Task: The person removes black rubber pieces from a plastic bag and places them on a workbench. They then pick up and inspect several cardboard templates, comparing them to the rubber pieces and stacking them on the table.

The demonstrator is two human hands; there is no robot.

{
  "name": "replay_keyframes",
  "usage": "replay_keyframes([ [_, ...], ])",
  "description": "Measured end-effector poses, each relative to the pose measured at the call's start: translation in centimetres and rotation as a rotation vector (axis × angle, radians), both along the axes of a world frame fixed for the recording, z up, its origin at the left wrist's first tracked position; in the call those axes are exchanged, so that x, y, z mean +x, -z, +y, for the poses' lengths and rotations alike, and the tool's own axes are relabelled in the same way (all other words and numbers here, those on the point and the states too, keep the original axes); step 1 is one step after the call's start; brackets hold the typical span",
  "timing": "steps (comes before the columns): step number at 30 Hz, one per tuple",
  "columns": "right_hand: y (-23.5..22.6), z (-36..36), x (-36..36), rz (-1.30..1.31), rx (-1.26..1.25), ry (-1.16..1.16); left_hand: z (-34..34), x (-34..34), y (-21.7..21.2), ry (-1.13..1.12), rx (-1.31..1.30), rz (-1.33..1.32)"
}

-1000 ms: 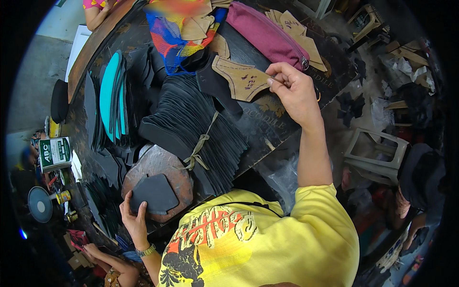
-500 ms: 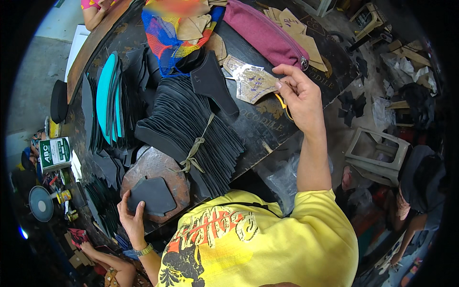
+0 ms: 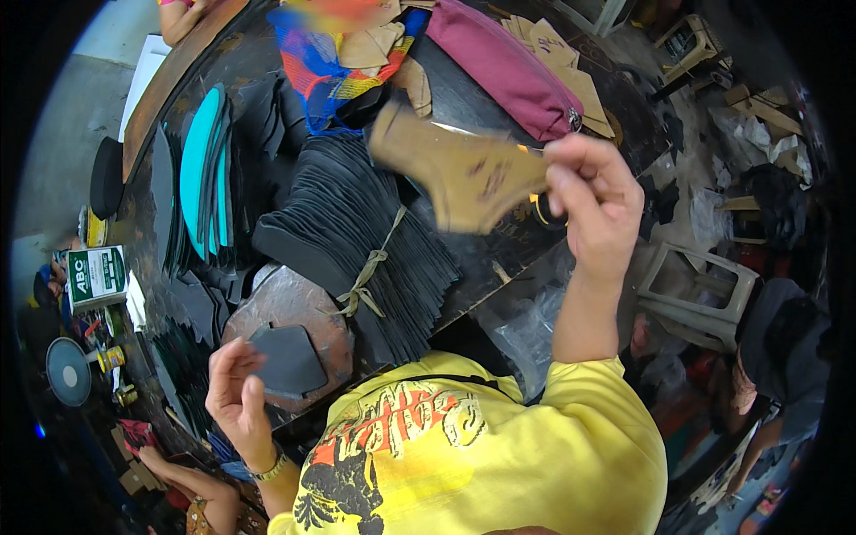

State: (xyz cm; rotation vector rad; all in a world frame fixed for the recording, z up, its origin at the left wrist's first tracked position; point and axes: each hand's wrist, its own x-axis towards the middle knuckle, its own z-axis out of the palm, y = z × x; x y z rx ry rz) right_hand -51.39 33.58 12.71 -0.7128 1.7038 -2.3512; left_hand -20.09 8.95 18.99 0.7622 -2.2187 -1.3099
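Observation:
My right hand pinches a brown card pattern piece by its right end and holds it raised over the table. The pattern is curved, marked with dark writing and slightly blurred. Behind it a bundle of black cut pieces lies fanned out, tied with a greenish strip. My left hand holds nothing, its fingers loosely bent and apart. Beside it, a flat black piece rests on a worn round block. An orange and black item, partly hidden, shows by my right hand.
Black pieces with a turquoise one stand stacked at the left. A maroon zip pouch, brown card pieces and a colourful net bag lie at the back. A plastic stool stands right; other people's arms show at the edges.
My right hand has lifted a card pattern from the table and moved right and nearer. My left hand has come off the black piece on the block.

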Motion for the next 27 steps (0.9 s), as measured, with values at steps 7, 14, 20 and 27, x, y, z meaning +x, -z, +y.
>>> replay_keyframes([
  [7,-2.3,-2.4,4.0,0.110,0.133,-0.390,3.6,-7.0,0.7,0.245,0.776,0.037],
  [14,-0.9,-2.8,3.5,-0.095,0.065,-0.486,2.2,-7.9,3.3,0.207,0.978,0.130],
  [20,-0.7,-4.0,3.4,-0.129,0.041,-0.499,2.1,-7.4,3.4,0.208,0.964,0.087],
  [27,-2.0,-1.5,0.6,0.019,0.181,-0.288,1.9,-6.1,2.8,0.096,0.850,0.083],
])
